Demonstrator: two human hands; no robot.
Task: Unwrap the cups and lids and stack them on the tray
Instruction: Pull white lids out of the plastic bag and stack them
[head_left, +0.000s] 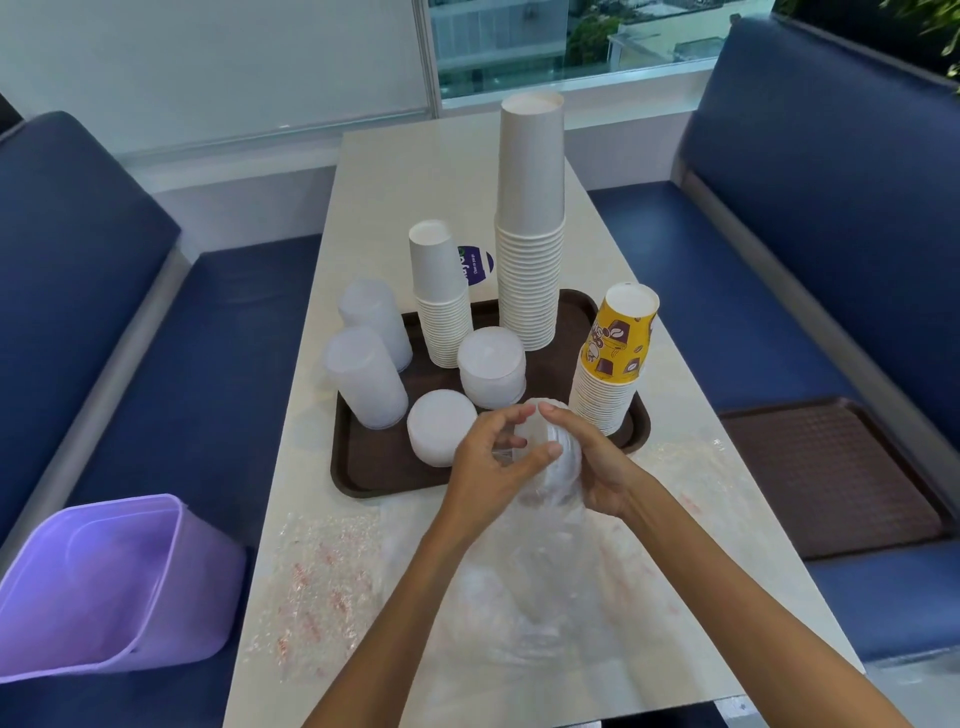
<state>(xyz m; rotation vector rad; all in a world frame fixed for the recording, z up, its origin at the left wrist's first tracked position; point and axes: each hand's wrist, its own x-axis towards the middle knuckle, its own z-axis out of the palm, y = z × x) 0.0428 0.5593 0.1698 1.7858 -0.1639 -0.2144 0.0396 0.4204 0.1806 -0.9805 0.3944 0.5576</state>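
Observation:
A dark brown tray (363, 467) on the table carries a tall stack of white paper cups (531, 218), a shorter white stack (441, 296), a yellow printed cup stack (615, 353), two stacks of clear plastic cups (366, 379) and two stacks of white lids (491, 366). Over the tray's near edge I hold a stack of clear lids (558, 467) still partly in its plastic wrap. My left hand (493, 467) curls round its left side and my right hand (592, 462) grips its right side.
Crumpled clear wrappers with red print (322, 587) lie on the near part of the table. A purple plastic bin (104, 587) leans on the blue bench at the left. Another brown tray (831, 473) lies on the right bench.

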